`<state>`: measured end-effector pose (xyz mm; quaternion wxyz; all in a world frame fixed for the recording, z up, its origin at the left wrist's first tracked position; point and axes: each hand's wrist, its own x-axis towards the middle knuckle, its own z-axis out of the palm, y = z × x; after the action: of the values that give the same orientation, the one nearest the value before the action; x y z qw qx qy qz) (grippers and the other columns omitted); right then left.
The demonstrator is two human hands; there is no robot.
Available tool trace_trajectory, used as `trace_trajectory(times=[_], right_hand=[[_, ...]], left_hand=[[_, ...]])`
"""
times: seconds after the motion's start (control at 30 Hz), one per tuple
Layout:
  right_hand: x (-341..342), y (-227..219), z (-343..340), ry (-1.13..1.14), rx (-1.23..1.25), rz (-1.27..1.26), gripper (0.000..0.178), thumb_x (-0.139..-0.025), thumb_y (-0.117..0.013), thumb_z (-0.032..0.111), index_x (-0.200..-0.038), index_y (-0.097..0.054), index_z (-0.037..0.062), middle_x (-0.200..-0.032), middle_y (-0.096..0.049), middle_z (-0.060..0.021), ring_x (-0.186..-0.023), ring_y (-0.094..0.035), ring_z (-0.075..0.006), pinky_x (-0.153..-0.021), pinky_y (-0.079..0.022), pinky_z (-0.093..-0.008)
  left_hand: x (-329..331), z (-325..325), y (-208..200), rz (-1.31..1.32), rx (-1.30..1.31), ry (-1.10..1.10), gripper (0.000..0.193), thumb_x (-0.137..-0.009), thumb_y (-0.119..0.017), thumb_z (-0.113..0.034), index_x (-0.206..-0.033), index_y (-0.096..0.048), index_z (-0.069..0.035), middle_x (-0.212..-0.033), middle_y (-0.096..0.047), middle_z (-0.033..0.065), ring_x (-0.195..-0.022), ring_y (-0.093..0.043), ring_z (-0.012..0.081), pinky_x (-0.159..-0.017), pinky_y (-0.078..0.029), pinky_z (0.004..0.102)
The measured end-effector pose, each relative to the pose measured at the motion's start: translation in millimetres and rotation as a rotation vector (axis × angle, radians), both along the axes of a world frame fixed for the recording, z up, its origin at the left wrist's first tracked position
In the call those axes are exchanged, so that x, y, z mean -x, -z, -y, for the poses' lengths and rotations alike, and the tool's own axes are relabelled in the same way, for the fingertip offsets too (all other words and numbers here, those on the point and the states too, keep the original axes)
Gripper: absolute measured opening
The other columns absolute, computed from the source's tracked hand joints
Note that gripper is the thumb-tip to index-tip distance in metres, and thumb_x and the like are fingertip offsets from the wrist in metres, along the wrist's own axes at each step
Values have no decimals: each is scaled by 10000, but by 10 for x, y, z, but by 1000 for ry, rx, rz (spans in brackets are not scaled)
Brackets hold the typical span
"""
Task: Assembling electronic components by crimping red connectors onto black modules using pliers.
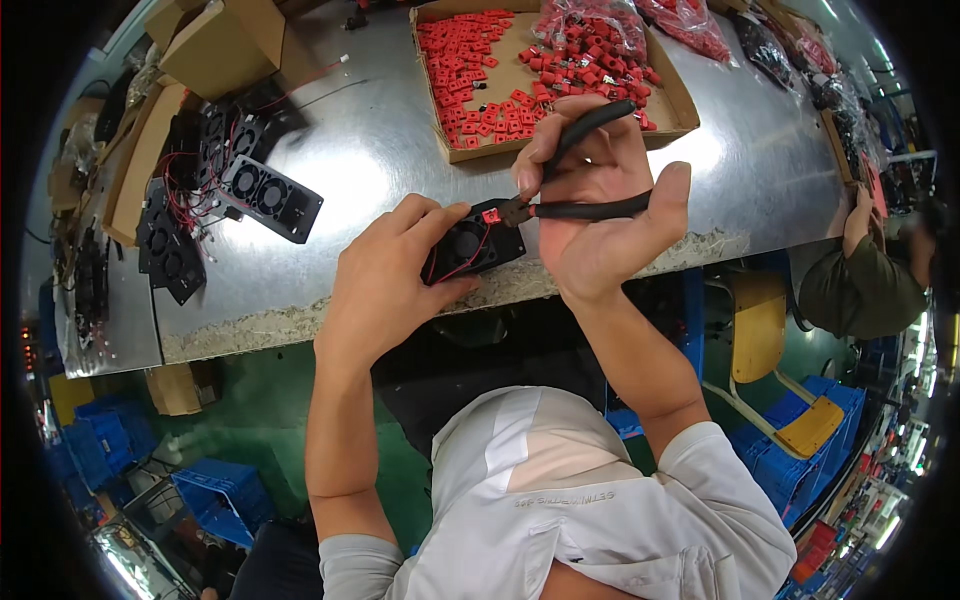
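My left hand grips a black cooling fan unit by its left end, close to the table's front edge. Red and black wires run across the fan. In my right hand is a pair of pliers or cutters with black handles, the handles spread apart. The tool's jaws meet a small red plastic part at the fan unit's top edge. Whether the jaws pinch that part or only touch it, I cannot tell.
A shallow cardboard tray of small red parts stands behind my hands. More black fan units with wires lie at the left, beside cardboard boxes. Plastic bags sit far right. Another person's sleeve and a yellow chair are at right.
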<state>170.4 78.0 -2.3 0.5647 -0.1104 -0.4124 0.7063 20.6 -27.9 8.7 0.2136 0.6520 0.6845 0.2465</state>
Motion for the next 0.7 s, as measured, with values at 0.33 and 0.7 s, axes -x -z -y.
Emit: trace_trajectory(times=[0.33,0.7], right_hand=[[27,6,32,42,31,48,874,-852,-311,761,-1131,-548,-34,-821,-550,-149,-671,-510,-244,-649,-408,-341],[67,-6,-30,54,28,119,843,-885,-268,743,-1096,-575,-13,-785,-571,-127,-643,-517,-226,-608,-399,-331]], left_hand=[[11,10,31,-7,-20,19,573,-680,-813,-217,-1205,-628,-86,-1050,-610,73,-906,-630,303,-783,-512,392],[21,-3,30,-2,-10,22,579,-680,-810,-225,-1211,-627,-84,-1052,-609,75,-910,-627,303,-788,-512,388]])
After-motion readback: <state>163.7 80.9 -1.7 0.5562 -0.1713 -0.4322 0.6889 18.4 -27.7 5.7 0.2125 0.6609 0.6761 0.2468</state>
